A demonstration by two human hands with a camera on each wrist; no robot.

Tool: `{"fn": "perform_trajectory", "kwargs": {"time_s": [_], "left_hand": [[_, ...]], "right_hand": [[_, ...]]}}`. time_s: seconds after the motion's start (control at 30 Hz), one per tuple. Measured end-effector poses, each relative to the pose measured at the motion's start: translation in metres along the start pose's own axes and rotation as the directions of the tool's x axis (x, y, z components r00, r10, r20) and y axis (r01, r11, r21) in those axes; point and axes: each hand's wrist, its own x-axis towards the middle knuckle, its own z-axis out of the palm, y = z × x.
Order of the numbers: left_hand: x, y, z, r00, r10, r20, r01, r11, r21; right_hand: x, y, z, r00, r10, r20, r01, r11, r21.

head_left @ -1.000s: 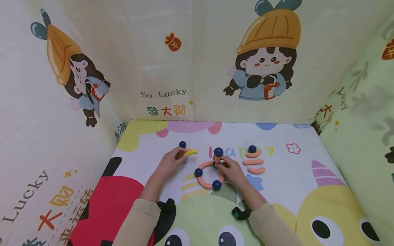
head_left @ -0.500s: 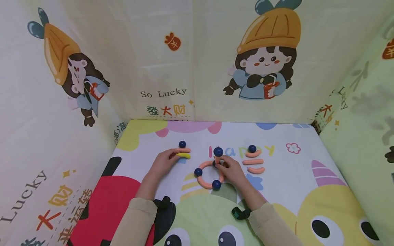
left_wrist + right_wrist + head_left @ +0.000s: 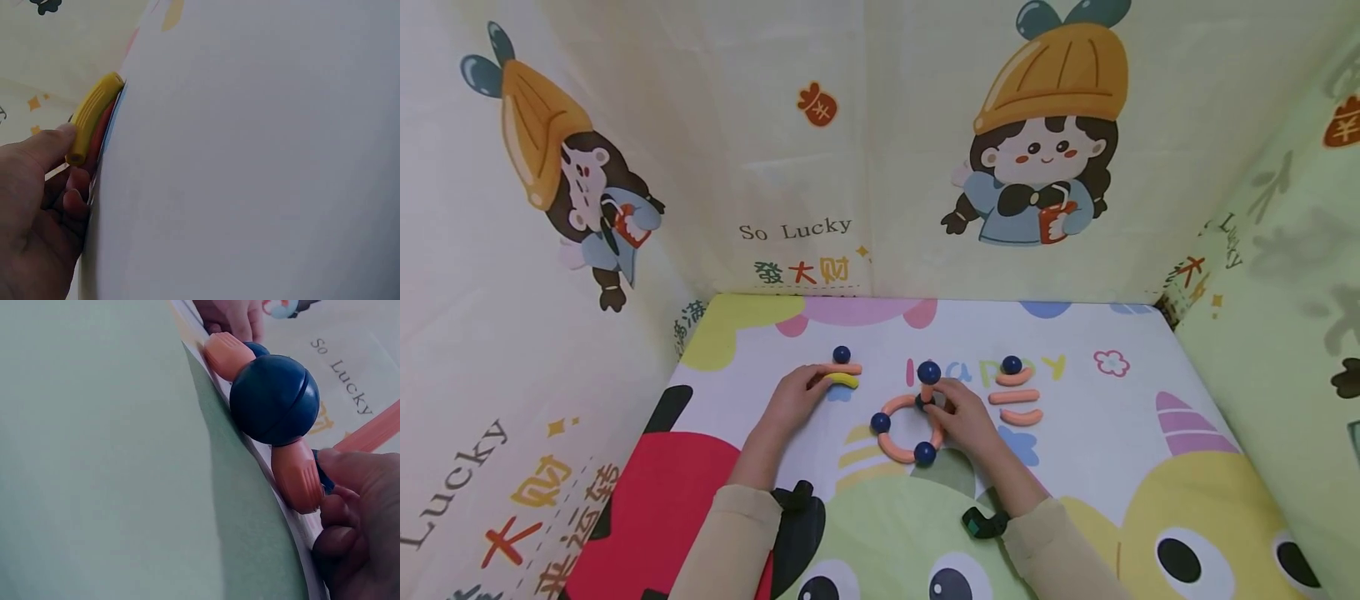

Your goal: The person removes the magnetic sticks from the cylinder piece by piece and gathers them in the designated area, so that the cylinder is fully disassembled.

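Note:
Between the thumb and fingers of my left hand [image 3: 793, 402] is a curved yellow toy building rod [image 3: 844, 380], also plain in the left wrist view. It lies close in front of a straight pink rod [image 3: 847, 368], with a dark blue ball [image 3: 842, 355] behind. My right hand [image 3: 961, 412] pinches at the far side of a ring of curved pink rods [image 3: 892, 448] joined by blue balls [image 3: 925, 453]. There a short pink rod [image 3: 927, 392] stands upright, topped by another blue ball [image 3: 929, 372]. My right fingers partly hide the joint at its foot.
To the right, several loose pink rods [image 3: 1014, 397] lie in a column, with a blue ball [image 3: 1011, 365] at its far end. The table has a printed cartoon cover [image 3: 1120, 417]. Printed cloth walls [image 3: 910, 167] rise behind and at both sides.
My left hand has moved left with the yellow rod, bringing it in front of the straight pink rod, then nearly stopped. My right hand stays at the ring.

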Motion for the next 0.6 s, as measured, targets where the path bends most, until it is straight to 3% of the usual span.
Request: {"fn": "perform_trajectory", "kwargs": {"time_s": [0.2, 0.6], "left_hand": [[-0.0006, -0.0030, 0.0002, 1.000, 0.018, -0.024, -0.017, 0.999, 0.038], [-0.0016, 0.0000, 0.0016, 0.999, -0.002, -0.032, 0.004, 0.998, 0.062]], "right_hand": [[-0.0002, -0.0041, -0.0002, 0.999, 0.029, 0.044, -0.027, 0.999, -0.027], [-0.0007, -0.0018, 0.0023, 0.997, 0.067, 0.044, -0.065, 0.997, -0.037]]}}
